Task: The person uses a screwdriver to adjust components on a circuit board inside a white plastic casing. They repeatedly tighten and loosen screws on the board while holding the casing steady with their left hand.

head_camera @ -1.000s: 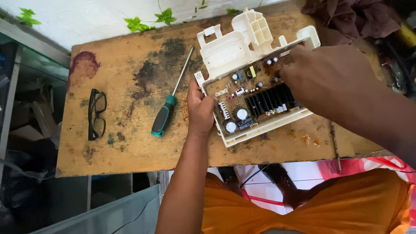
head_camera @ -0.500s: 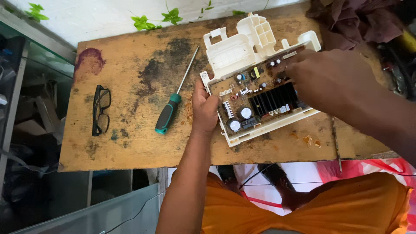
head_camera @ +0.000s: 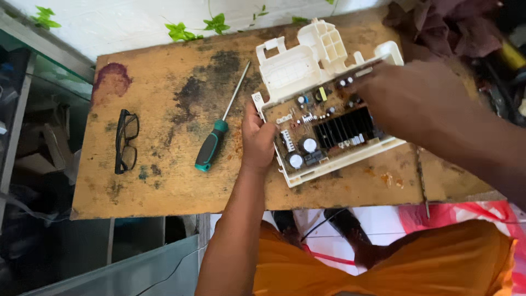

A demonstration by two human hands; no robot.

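Note:
A circuit board (head_camera: 323,129) with capacitors and a black heat sink lies in a white plastic housing (head_camera: 307,66) on a stained wooden table (head_camera: 164,181). My left hand (head_camera: 257,140) grips the housing's left edge, thumb on the board. My right hand (head_camera: 408,101) rests over the board's upper right part, fingertips on the components near the housing's rim. A green-handled screwdriver (head_camera: 215,140) lies just left of my left hand.
Black-framed glasses (head_camera: 126,141) lie at the table's left. Dark cloth (head_camera: 444,27) is bunched at the far right corner. A white wall with green leaves (head_camera: 216,23) runs behind. Metal shelving (head_camera: 22,109) stands to the left. My orange-clad lap (head_camera: 438,263) is below the table edge.
The view has shifted slightly, so everything sits a little lower and further right in frame. Both hands stay on the board and housing with little visible movement.

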